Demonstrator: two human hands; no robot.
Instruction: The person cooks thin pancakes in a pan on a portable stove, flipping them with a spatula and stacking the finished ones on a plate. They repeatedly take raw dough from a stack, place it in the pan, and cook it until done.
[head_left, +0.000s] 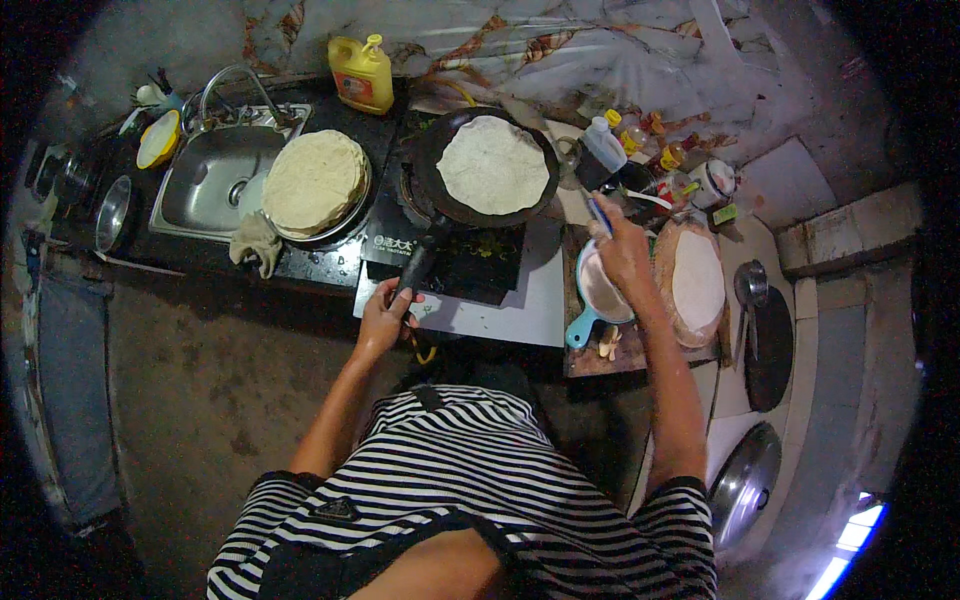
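Note:
My left hand (387, 313) is closed around the handle of a black frying pan (553, 182). A round pale flatbread (493, 166) lies in this pan, over the cooktop (480, 262). The slim blue-handled utensil (600, 217) is in my right hand (624, 244); its far end is blurred near the pan's right side. Below that hand stands a blue-handled bowl (604, 296) with pale contents, partly hidden by my forearm. Left of the pan, a tall stack of flatbreads (316, 182) rests on a round metal tray or pan.
A steel sink (214, 180) with a faucet and a cloth (256, 244) lie left. A yellow jug (362, 75) stands behind. Bottles (600, 150) and jars crowd the back right. Right of my forearm is an oval tray (697, 281) bearing something pale; a metal lid (746, 487) leans beyond.

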